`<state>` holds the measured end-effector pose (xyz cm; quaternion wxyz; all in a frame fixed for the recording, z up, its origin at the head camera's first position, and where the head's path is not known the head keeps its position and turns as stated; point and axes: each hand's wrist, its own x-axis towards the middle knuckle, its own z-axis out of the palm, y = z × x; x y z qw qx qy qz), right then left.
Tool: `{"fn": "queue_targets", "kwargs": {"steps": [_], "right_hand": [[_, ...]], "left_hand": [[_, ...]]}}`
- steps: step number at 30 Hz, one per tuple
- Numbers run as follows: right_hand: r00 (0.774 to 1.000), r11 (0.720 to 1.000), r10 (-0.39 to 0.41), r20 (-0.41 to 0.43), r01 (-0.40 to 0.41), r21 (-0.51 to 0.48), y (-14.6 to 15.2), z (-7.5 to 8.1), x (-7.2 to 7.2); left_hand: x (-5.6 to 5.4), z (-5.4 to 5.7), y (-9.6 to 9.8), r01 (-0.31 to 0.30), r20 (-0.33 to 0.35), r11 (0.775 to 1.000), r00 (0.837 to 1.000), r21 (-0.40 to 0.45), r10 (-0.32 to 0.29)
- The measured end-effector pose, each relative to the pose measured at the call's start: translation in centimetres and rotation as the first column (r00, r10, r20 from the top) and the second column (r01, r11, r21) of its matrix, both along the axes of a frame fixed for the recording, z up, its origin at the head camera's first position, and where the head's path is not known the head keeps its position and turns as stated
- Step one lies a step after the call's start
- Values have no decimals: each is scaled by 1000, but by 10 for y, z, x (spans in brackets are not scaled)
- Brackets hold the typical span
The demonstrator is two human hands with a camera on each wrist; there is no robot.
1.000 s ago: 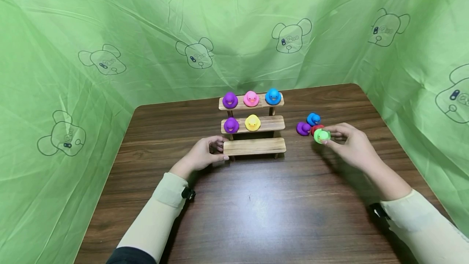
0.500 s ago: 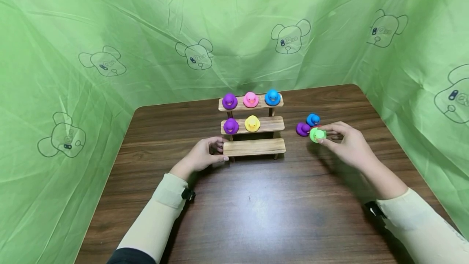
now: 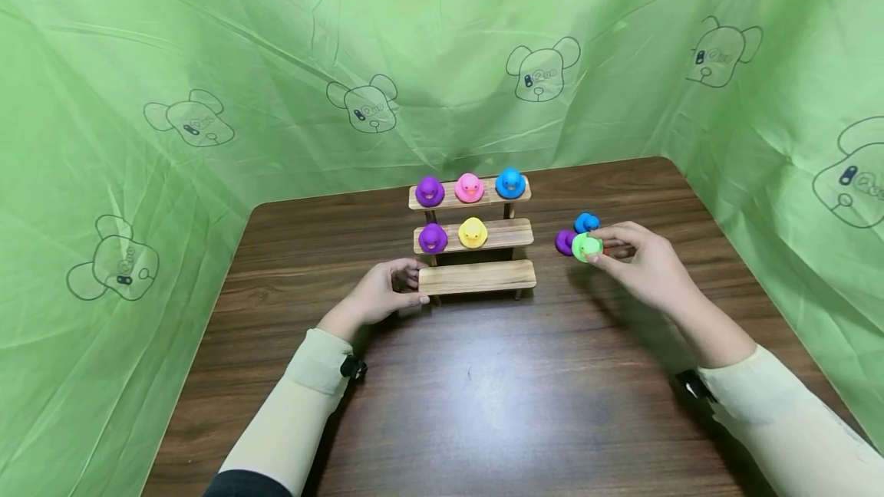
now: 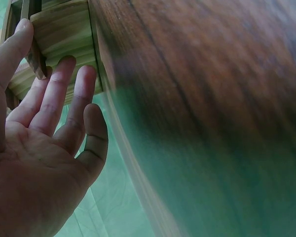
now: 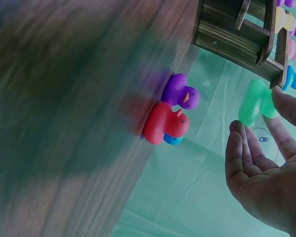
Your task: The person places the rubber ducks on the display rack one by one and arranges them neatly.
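With the green duck pinched by the right hand above the tabletop, and the wooden stand gripped by the left hand, transfer is judged in hand, a leftward carry apparently being called for.

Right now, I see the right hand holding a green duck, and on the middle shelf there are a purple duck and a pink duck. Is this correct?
Not entirely: beside the purple duck on the middle shelf sits a yellow duck, not a pink one, as the head view shows. The right hand does hold a green duck.
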<state>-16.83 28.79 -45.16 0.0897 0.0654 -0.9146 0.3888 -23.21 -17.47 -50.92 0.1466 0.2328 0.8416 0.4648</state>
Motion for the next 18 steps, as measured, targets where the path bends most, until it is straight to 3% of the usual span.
{"fn": "queue_targets", "kwargs": {"steps": [18], "right_hand": [[999, 996, 41, 4, -41, -84, -27, 16, -12]], "left_hand": [[-1, -2, 1, -10, 3, 1000, 1000, 3, 10]]}}
